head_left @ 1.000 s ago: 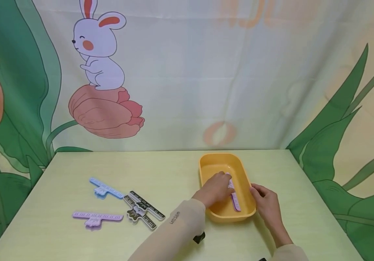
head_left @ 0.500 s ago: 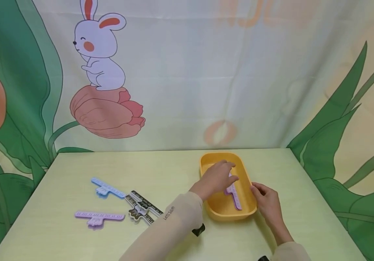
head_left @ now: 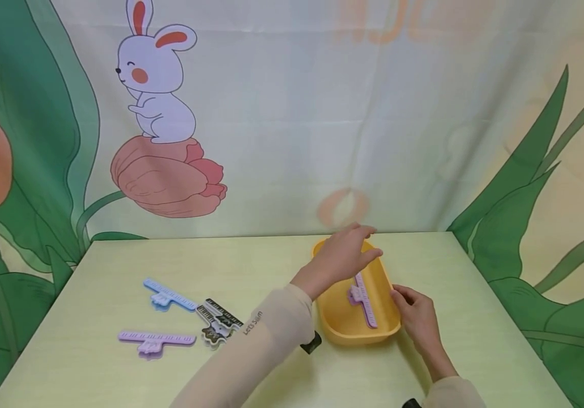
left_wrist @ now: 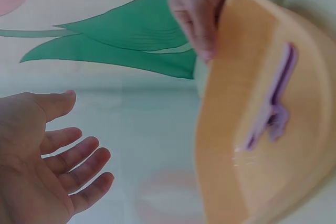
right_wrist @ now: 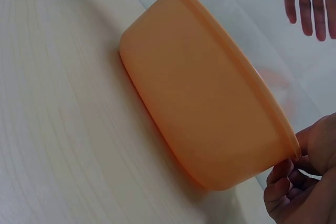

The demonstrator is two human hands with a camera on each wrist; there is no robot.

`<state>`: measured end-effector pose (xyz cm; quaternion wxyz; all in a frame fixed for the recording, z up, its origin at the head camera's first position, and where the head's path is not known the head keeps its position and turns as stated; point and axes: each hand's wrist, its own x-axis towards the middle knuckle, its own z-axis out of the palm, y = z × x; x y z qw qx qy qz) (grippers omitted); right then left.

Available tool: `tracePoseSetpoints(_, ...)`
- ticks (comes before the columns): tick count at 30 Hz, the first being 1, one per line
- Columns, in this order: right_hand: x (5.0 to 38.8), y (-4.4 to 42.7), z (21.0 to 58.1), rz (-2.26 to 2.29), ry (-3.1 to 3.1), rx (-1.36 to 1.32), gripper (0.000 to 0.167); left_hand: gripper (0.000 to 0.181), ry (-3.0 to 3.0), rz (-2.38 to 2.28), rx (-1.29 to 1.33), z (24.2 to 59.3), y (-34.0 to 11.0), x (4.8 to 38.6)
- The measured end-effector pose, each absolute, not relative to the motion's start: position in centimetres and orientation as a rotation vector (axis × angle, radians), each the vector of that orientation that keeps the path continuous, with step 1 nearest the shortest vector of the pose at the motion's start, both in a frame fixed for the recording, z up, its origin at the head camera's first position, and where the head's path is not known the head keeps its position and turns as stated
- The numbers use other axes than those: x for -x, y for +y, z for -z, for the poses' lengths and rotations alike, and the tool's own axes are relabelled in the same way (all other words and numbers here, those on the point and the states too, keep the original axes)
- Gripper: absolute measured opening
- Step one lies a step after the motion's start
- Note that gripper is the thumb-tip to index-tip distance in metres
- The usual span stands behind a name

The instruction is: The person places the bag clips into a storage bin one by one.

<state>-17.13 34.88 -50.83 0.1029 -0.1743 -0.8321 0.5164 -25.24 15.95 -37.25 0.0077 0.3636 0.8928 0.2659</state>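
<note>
My left hand hovers over the far part of a yellow plastic tub, its fingers loosely spread and holding nothing. Inside the tub lies a purple clip shaped like a ruler with piano-key marks, apart from the hand. With thumb and fingers, my right hand pinches the tub's right rim; the right wrist view shows those fingers at the tub's edge. Seen in the left wrist view, the purple clip rests on the tub's floor.
On the left of the table lie a blue clip, another purple clip and two overlapping black-and-white clips, partly covered by the left sleeve. A printed cloth hangs behind the table.
My left hand has let go of the purple clip in the tub and risen up and away from it, toward the far end. The right hand has stayed at the rim.
</note>
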Motion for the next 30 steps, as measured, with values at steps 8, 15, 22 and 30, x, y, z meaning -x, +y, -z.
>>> tracePoseSetpoints(8,17.6,34.9,51.4,-1.559,-2.396,0.497,0.034,0.054,2.784,-0.945,-1.152,34.4,15.2,25.2)
tracePoseSetpoints(15,17.6,35.5,51.5,-1.519,-2.375,0.502,0.033,0.055,2.778,-1.003,-1.221,32.5,15.6,25.2)
tracePoseSetpoints(22,17.7,35.3,51.5,-1.516,-2.379,0.481,0.032,0.055,2.802,-1.009,-1.228,31.6,15.0,25.2)
tracePoseSetpoints(30,17.5,35.5,51.3,-1.503,-2.400,0.487,0.033,0.054,2.821,-1.024,-1.219,31.8,14.1,25.1)
